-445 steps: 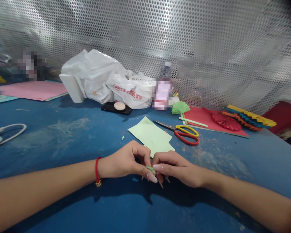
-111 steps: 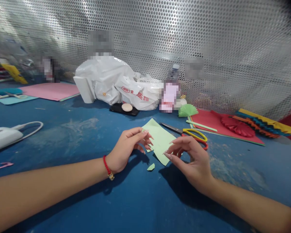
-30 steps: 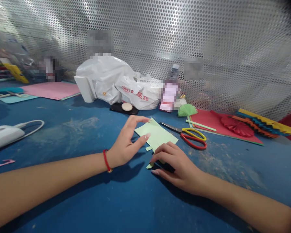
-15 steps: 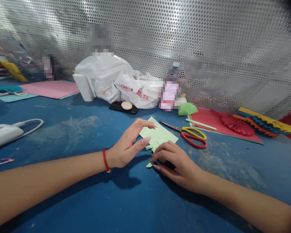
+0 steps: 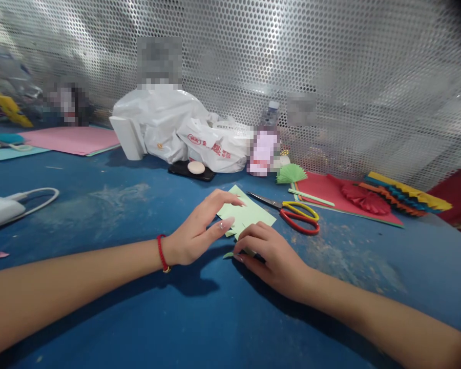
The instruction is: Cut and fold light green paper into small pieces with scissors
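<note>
Pale green paper lies on the blue table between my hands. My left hand hovers at the paper's left edge, thumb and fingers apart, holding nothing. Between thumb and fingertips, my right hand pinches a small green paper scrap by one end, just in front of the larger sheet. Part of the sheet's near corner is hidden behind the right hand. Scissors with one yellow and one red handle lie to the right of the paper, blades toward it.
Behind stand white plastic bags and a bottle against a perforated metal wall. A black phone bears a pale oval object. Red paper and a green paper fan lie right; pink paper and a white device lie left.
The whole scene has shifted slightly left in view. The pinched scrap has turned a little in my right fingertips; my left hand keeps its spread pose.
</note>
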{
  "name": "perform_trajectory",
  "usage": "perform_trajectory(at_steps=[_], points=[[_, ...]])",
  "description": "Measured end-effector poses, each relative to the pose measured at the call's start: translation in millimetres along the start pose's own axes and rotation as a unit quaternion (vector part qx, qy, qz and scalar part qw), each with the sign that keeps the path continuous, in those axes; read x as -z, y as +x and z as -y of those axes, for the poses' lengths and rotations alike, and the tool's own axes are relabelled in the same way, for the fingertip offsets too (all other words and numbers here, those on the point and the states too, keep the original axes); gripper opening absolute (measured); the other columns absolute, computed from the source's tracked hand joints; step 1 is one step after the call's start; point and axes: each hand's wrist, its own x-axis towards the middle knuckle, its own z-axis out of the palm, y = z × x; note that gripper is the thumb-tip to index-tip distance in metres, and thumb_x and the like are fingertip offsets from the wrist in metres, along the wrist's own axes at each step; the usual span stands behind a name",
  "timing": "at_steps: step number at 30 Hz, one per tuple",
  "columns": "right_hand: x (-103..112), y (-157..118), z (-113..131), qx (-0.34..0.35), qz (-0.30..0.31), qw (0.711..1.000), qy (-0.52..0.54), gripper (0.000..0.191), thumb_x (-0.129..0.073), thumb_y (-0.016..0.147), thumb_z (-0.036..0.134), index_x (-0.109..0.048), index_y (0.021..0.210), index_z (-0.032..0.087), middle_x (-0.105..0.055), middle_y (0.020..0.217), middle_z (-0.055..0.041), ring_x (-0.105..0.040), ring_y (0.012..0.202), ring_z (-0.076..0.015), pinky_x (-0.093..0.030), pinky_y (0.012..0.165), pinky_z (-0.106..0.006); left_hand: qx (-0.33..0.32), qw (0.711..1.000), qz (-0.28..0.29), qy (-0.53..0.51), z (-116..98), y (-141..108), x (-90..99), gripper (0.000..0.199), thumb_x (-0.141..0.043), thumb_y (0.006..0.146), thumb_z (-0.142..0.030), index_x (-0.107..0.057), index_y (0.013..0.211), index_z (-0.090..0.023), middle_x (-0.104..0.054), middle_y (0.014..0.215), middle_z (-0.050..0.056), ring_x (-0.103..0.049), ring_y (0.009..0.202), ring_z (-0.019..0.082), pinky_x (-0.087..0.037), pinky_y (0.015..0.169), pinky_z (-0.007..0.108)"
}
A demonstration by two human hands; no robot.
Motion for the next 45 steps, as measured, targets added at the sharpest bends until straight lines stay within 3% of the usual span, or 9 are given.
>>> perform_trajectory(at_steps=[7, 11, 15, 18, 29, 36, 45], points=[[-4.2, -0.5, 2.1, 0.020, -0.016, 0.997, -0.067, 0.009, -0.056, 0.093, 0.015, -0.065, 0.091, 0.016, -0.065, 0.091, -0.0072, -0.055, 0.085, -0.0206, -0.045, 0.076, -0.034, 0.004, 0.999, 0.038, 0.020, -2.9, 2.4, 0.6, 0.030, -0.041, 0.100, -0.033, -0.049, 0.125, -0.018, -0.050, 0.127, 0.010, -0.044, 0.126, 0.023, -0.033, 0.108, 0.038], [-1.7, -1.7, 0.8, 0.012, -0.059, 0.998, -0.021, 0.009, -0.056, 0.094, 0.015, -0.063, 0.089, 0.016, -0.065, 0.089, -0.0064, -0.056, 0.084, -0.0199, -0.045, 0.075, -0.033, 0.003, 0.996, 0.085, 0.037, -5.8, 2.1, 1.7, 0.023, -0.048, 0.097, -0.030, -0.055, 0.114, -0.018, -0.053, 0.122, 0.009, -0.042, 0.127, 0.024, -0.032, 0.107, 0.038], [3.2, -2.8, -2.0, -0.042, -0.121, 0.988, 0.089, 0.007, -0.058, 0.093, 0.014, -0.063, 0.089, 0.017, -0.063, 0.088, -0.0049, -0.057, 0.084, -0.0177, -0.044, 0.074, -0.030, -0.015, 0.988, 0.139, 0.072, -7.1, 2.9, 0.6, 0.019, -0.054, 0.095, -0.035, -0.059, 0.095, -0.017, -0.059, 0.099, 0.006, -0.052, 0.105, 0.022, -0.035, 0.099, 0.037], [5.6, -3.4, -3.5, -0.070, -0.139, 0.978, 0.137, 0.007, -0.061, 0.091, 0.014, -0.064, 0.086, 0.017, -0.063, 0.084, -0.0034, -0.057, 0.081, -0.0165, -0.044, 0.074, -0.029, -0.011, 0.982, 0.166, 0.092, -4.1, 3.9, -1.6, 0.023, -0.054, 0.095, -0.039, -0.059, 0.091, -0.017, -0.059, 0.088, 0.003, -0.052, 0.087, 0.018, -0.038, 0.088, 0.034], [5.6, -3.7, 0.0, -0.029, -0.124, 0.981, 0.147, 0.007, -0.061, 0.093, 0.021, -0.065, 0.088, 0.018, -0.065, 0.082, -0.0035, -0.058, 0.079, -0.0162, -0.044, 0.073, -0.030, -0.082, 0.978, 0.155, 0.110, 7.1, 1.3, -3.7, 0.018, -0.055, 0.096, -0.031, -0.062, 0.085, -0.018, -0.064, 0.082, 0.002, -0.056, 0.085, 0.017, -0.039, 0.092, 0.034], [7.9, -4.2, 0.6, -0.053, -0.118, 0.979, 0.158, 0.012, -0.056, 0.096, 0.022, -0.064, 0.088, 0.017, -0.064, 0.082, -0.0033, -0.056, 0.076, -0.0150, -0.043, 0.072, -0.029, -0.090, 0.985, 0.124, 0.084, 3.4, 3.0, -1.6, 0.017, -0.055, 0.096, -0.027, -0.064, 0.085, -0.018, -0.067, 0.079, 0.001, -0.059, 0.080, 0.014, -0.040, 0.096, 0.034], [7.9, -3.0, 0.7, -0.050, -0.085, 0.983, 0.158, 0.014, -0.055, 0.096, 0.024, -0.062, 0.085, 0.017, -0.061, 0.080, -0.0021, -0.054, 0.075, -0.0141, -0.041, 0.071, -0.028, -0.109, 0.981, 0.144, 0.069, 1.5, 1.5, -0.9, 0.017, -0.057, 0.095, -0.023, -0.062, 0.079, -0.018, -0.070, 0.079, -0.001, -0.064, 0.080, 0.012, -0.035, 0.106, 0.037]])
